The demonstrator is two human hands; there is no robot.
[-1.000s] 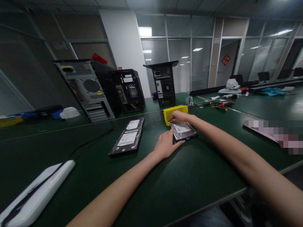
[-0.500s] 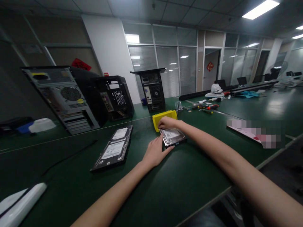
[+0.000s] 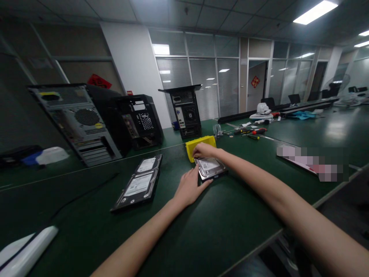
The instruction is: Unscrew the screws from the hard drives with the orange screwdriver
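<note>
A silver hard drive (image 3: 211, 168) lies flat on the green table (image 3: 230, 223), just in front of a yellow bin (image 3: 199, 143). My left hand (image 3: 188, 188) rests against the drive's near left edge, fingers together and pressing on it. My right hand (image 3: 203, 150) curls over the drive's far edge, next to the yellow bin. Two more hard drives (image 3: 140, 182) lie end to end to the left, untouched.
Three computer towers (image 3: 83, 121), (image 3: 142, 119), (image 3: 187, 109) stand at the back. Screwdrivers (image 3: 253, 131) and small tools lie at the right rear. A white device (image 3: 23, 252) sits at the near left, with a black cable (image 3: 83, 192) across the table. A flat panel (image 3: 302, 159) lies right.
Both hands stay on the silver drive. The camera view shifted left and upward a second ago; since half a second ago almost nothing has moved.
</note>
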